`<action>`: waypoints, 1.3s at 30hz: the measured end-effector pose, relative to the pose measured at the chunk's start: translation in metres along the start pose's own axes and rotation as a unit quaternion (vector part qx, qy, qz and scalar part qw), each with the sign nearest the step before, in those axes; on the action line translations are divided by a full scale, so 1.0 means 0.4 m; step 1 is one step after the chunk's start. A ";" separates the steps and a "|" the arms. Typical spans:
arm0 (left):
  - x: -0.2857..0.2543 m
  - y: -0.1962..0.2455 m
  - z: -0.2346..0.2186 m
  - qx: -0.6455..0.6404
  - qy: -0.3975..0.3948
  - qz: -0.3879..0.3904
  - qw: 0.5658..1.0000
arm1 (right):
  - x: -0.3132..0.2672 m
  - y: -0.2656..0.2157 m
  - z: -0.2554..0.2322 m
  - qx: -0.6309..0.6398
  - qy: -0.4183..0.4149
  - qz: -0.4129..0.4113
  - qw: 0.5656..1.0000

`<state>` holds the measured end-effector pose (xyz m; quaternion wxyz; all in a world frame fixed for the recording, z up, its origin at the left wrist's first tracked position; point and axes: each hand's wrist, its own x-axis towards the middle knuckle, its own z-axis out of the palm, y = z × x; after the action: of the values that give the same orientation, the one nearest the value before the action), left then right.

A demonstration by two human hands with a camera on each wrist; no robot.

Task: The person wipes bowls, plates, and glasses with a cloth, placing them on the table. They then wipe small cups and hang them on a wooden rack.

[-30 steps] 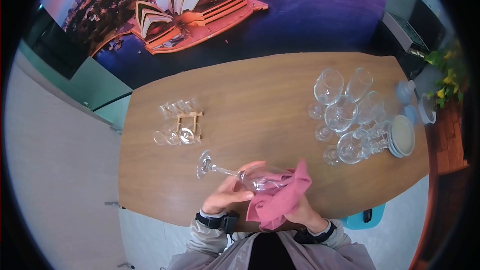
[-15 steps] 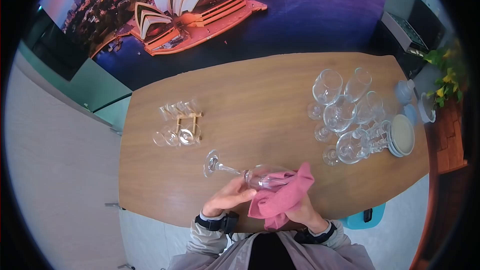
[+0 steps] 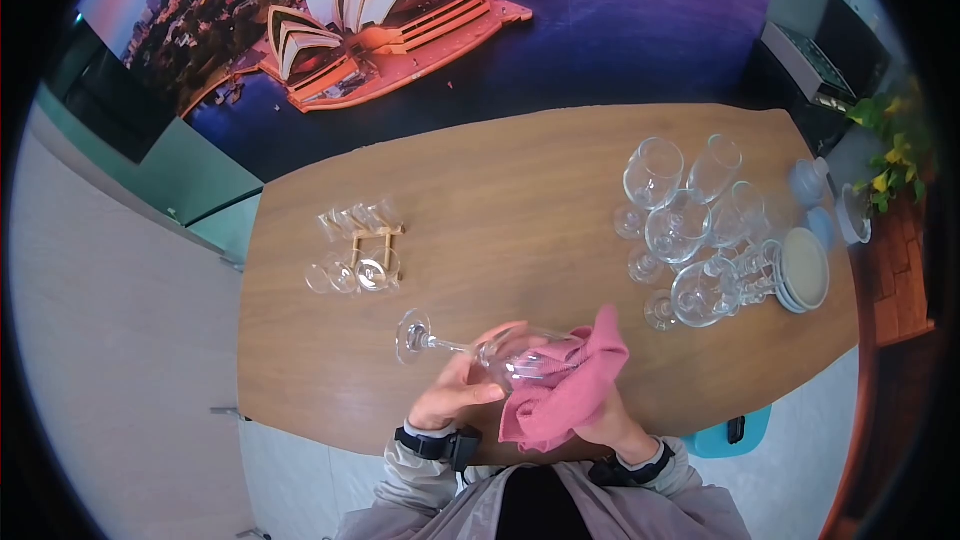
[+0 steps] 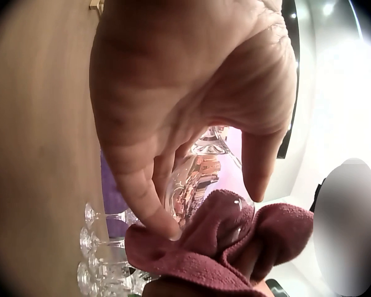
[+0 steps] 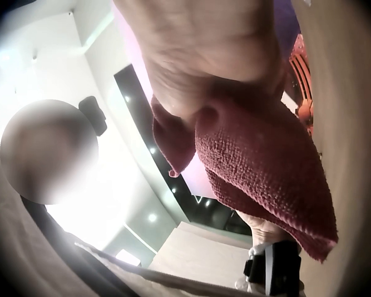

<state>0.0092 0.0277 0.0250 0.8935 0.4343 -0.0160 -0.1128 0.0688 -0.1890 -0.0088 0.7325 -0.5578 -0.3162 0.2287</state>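
Note:
A clear stemmed glass lies nearly sideways above the near part of the table, its foot pointing left. My left hand grips its bowl, with the thumb on the near side and fingers around the far side. In the left wrist view, the bowl shows between thumb and fingers. A pink cloth is tucked into the glass's mouth and drapes over its rim. My right hand holds the cloth from the right, most of its fingers hidden under the fabric; in the right wrist view the cloth covers them.
Several stemmed glasses stand at the table's right, beside stacked pale dishes. Small glasses hang on a wooden rack at the left. A turquoise stool-like object shows below the near right edge.
The glass shifted slightly right, then back left, turning a little in my left hand. My left fingers have re-wrapped around the far side of the bowl. The cloth has shifted slightly with my right hand.

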 end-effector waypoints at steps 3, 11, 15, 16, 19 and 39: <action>-0.005 0.000 -0.009 0.036 0.014 -0.034 0.999 | -0.026 0.022 0.013 0.074 0.069 -0.011 0.995; -0.037 0.057 -0.047 0.357 -0.012 -0.184 0.916 | -0.012 -0.014 0.004 0.024 0.059 0.002 0.998; -0.064 0.103 -0.002 0.360 -0.036 -0.140 0.922 | -0.012 -0.012 0.017 0.055 0.051 0.007 0.997; -0.069 0.109 0.006 0.355 -0.038 -0.122 0.926 | -0.015 -0.006 0.018 0.056 0.051 0.007 0.997; -0.074 0.117 0.036 0.274 0.062 -0.048 0.959 | -0.017 0.009 0.018 0.035 0.048 0.016 0.998; -0.045 0.102 -0.025 0.431 0.015 -0.008 0.902 | -0.019 0.024 0.017 0.053 -0.048 0.022 0.997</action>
<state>0.0006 0.0637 0.0520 0.6182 0.7789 -0.0460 -0.0952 0.0586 -0.1869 -0.0186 0.7401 -0.5132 -0.3259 0.2875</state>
